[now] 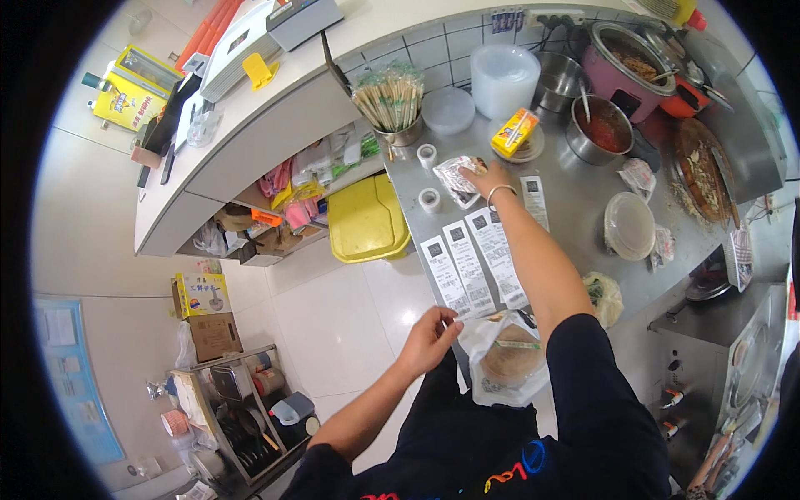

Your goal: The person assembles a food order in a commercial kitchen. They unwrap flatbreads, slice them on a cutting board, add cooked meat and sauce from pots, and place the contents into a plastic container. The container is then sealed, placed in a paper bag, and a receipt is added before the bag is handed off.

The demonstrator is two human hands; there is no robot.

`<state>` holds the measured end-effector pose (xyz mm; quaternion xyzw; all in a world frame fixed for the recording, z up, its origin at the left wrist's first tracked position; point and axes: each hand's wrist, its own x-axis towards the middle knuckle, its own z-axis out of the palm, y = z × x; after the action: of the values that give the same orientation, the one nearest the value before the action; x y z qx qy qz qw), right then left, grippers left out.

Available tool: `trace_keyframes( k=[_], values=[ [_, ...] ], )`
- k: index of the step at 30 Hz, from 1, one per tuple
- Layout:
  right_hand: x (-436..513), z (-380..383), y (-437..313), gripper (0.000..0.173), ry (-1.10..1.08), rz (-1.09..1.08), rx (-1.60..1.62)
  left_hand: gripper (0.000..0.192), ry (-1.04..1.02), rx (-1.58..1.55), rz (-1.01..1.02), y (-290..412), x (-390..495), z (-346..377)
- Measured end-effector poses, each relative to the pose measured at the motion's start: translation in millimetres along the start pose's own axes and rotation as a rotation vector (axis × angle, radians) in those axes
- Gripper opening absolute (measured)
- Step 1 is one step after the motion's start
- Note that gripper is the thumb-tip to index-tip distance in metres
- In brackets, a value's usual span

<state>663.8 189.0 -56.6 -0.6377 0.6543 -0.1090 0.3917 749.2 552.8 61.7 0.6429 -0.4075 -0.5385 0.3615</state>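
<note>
My right hand (489, 180) reaches over the steel counter (562, 187), its fingers on a white printed food packet (458, 178); whether they grip it is unclear. Near the counter's front edge, my left hand (431, 342) has bent fingers beside the lower ends of several printed paper slips (467, 269). Just right of that hand is a white plastic bag (509, 369), holding a round lidded bowl (512, 353) and a paper-wrapped pair of chopsticks (517, 344). Two small lidded cups (429, 200) stand left of the packet. A yellow drink carton (515, 132) lies on a round container behind my right hand.
Wrapped chopsticks (389, 100) fill a metal pot at the back, near stacked plastic lids (505, 81). A steel pot of red sauce (600, 128), a pink cooker (625, 72) and a chopping board with a cleaver (703, 169) stand right. A yellow lidded bin (367, 219) is left of the counter.
</note>
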Motion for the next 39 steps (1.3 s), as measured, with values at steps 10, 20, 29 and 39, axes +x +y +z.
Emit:
trace_keyframes(
  k=[10,20,29,39],
  values=[
    [6,44,-17,0.084,0.268,-0.173,0.153,0.019,-0.029,-0.248,-0.146,-46,-53,-35],
    [-174,-97,8,0.056,0.144,-0.333,1.156,0.079,-0.306,0.48,0.106,12,-15,10],
    [-392,-115,71,0.051,-0.285,-0.228,0.11,0.022,-0.158,0.23,0.143,1,-8,23],
    [-444,-85,127,0.045,0.134,-0.589,-0.132,0.03,-0.028,0.633,0.464,43,37,83]
  ],
)
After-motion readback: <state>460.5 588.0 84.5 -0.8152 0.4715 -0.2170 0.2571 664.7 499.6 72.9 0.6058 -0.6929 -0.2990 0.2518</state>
